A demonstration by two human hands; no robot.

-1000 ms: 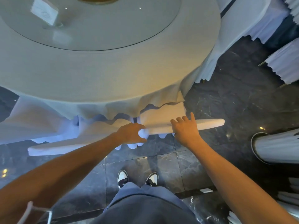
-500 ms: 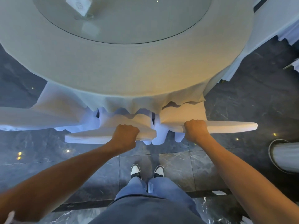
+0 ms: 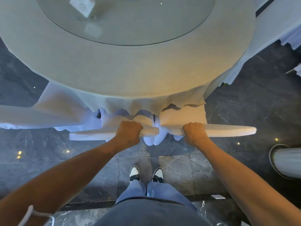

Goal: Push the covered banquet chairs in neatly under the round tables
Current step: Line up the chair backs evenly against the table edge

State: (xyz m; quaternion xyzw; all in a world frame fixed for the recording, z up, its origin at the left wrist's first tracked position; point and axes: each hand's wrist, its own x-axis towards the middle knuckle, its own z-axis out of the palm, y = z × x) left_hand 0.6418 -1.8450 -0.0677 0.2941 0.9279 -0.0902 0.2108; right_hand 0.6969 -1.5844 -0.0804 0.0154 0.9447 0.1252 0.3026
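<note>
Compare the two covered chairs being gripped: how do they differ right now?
The left chair has its backrest top angled, its outer end farther from the table; the right chair sits nearly square. The left hand grips the left chair near its inner end, as the right hand does the right chair. Both wear white covers, seats tucked under the tablecloth.

We count one round table (image 3: 114, 66) with one glass turntable (image 3: 130, 25) on it and one folded card (image 3: 82, 6) standing on the glass. At its near edge we see four covered chairs: two side by side in front of us (image 3: 91, 135) (image 3: 231, 130), a third (image 3: 32, 116) at the left and a fourth (image 3: 268, 31) at the upper right. We also count two hands, left (image 3: 128, 133) and right (image 3: 193, 132), two shoes (image 3: 134, 173) (image 3: 158, 174) and one bin (image 3: 286, 162) at the right.
</note>
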